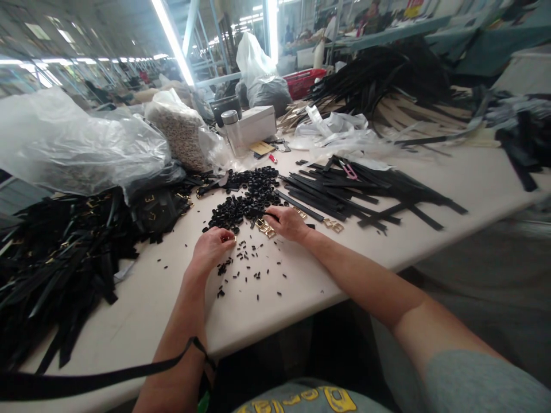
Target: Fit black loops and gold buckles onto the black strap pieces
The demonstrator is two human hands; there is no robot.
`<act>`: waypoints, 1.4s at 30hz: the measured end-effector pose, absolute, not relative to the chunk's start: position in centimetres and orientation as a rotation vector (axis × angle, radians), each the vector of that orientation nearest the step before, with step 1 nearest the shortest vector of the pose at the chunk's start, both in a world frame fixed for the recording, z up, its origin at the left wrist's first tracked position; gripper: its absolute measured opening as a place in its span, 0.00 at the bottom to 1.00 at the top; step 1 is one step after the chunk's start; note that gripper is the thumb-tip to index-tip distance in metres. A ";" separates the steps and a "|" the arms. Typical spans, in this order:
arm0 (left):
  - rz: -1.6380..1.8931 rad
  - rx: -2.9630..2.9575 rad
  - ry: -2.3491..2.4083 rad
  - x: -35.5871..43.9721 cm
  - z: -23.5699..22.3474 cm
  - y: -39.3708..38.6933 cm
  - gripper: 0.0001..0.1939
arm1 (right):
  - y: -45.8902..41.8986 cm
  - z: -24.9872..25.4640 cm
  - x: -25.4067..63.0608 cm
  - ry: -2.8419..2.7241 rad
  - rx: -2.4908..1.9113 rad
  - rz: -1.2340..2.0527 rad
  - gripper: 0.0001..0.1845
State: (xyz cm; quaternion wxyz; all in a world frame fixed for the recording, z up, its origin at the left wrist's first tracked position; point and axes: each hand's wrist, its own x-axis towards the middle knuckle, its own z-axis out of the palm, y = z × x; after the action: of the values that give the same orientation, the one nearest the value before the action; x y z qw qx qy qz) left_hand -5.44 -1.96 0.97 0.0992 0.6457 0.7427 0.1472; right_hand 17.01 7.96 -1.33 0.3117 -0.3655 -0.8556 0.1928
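Note:
My left hand (210, 248) is closed, thumb and fingers pinching a small gold buckle (233, 238) that is mostly hidden. Fingers of my right hand (287, 222) are wrapped round a narrow black strap (260, 213), its end pointing left. Just under that hand lie several gold buckles (267, 230). Beyond both hands spreads a heap of small black loops (241, 201). Tiny black tube-like pieces (247, 264) are scattered on the table between my forearms.
Black straps (340, 189) lie right of the loops, with a pink-handled tool (348, 170) on them. Finished-looking buckled straps (77, 246) pile up on the left. Clear plastic bags (86, 137), a bottle (233, 132) and a white box (257, 125) stand behind. The table edge (301, 317) runs before me.

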 end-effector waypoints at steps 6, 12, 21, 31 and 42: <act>0.467 1.828 2.168 -5.4 0.8 -1.7 0.04 | 8.2 -1.5 17.0 -2.257 -0.958 0.536 0.10; 0.693 1.624 2.046 -5.7 0.2 -1.7 0.09 | 8.2 -1.7 17.0 -2.221 -0.892 0.589 0.08; 0.936 1.382 1.892 -4.6 -0.1 -1.5 0.09 | 7.6 -1.1 17.0 -1.952 -0.784 1.133 0.21; 1.383 0.688 1.322 0.3 0.3 -1.0 0.24 | 6.6 -1.3 16.5 -2.160 -0.603 1.245 0.24; 1.283 1.039 1.416 0.3 0.2 -1.4 0.18 | 5.7 -0.8 16.4 -2.266 -0.502 1.272 0.15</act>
State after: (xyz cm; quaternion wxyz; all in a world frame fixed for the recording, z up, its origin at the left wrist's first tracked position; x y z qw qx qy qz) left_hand 0.27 -1.39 0.20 0.4644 0.4229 0.5766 0.5224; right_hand 16.36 5.73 -0.81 0.2450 -0.1838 -0.8300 0.4661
